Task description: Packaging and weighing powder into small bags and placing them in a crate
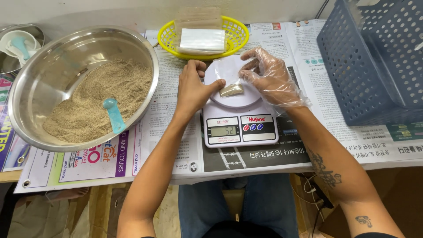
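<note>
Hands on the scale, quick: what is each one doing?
Left hand: bare, pinching the small clear plastic bag of tan grains.
Right hand: in a clear glove, pinching the same bag.

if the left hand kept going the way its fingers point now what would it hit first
The left hand points right across the white scale. It would first meet the small clear bag of tan grains at its fingertips, then probably the gloved right hand holding the bag's other side.

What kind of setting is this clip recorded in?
Probably a small hand-packing workstation, not a factory line. A digital kitchen scale sits on a newspaper-covered table, a steel bowl holds tan grain with a blue scoop, and the left hand and gloved right hand hold a small filled bag.
</note>
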